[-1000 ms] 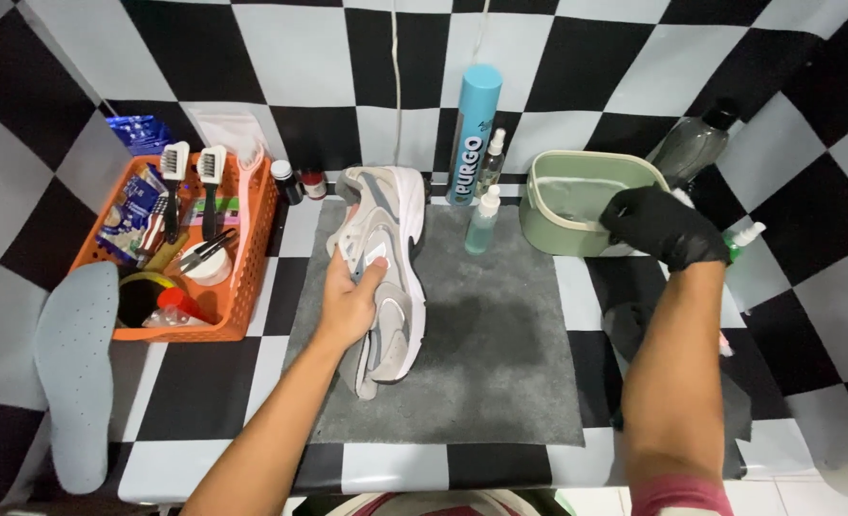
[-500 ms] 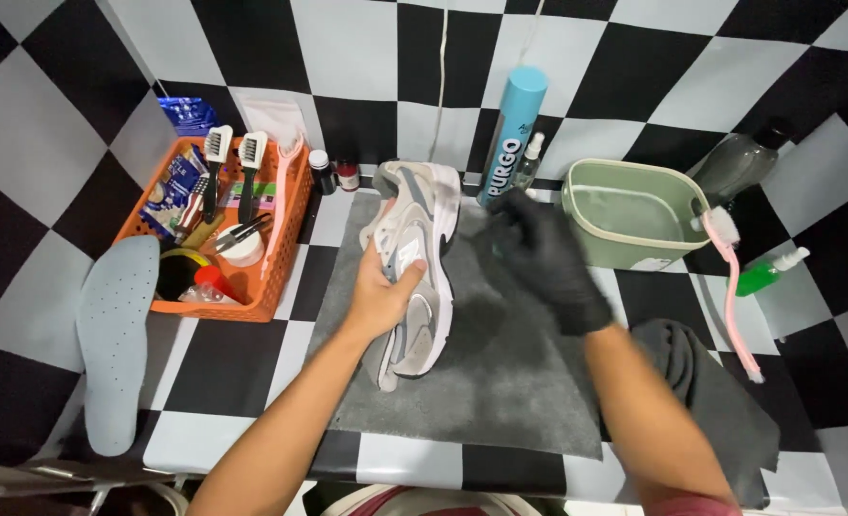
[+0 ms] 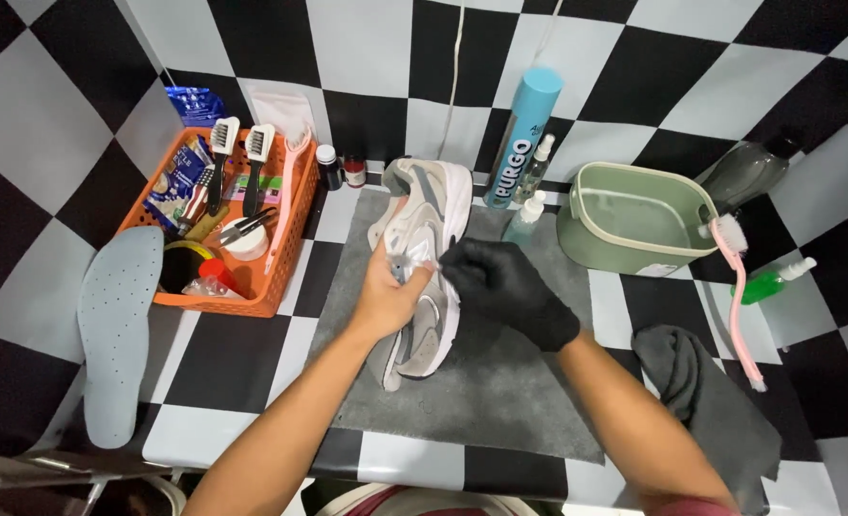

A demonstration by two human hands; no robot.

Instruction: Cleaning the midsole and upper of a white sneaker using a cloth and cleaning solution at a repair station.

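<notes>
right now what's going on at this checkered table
A person has a grey and white sneaker lying on a grey mat. The bare left hand grips the middle of the shoe, while the right hand, in a black glove, pinches at its tongue and lace area. A green tub with a pink brush across its rim sits to the right, an orange basket of brushes to the left, and a grey insole lies beside it.

Both arms reach forward from the bottom and come close together in the middle. The left hand (image 3: 391, 291) is bare, with its fingers curled. The right hand (image 3: 505, 287) wears a black glove, and its fingertips pinch just beside the left hand's fingers.
</notes>
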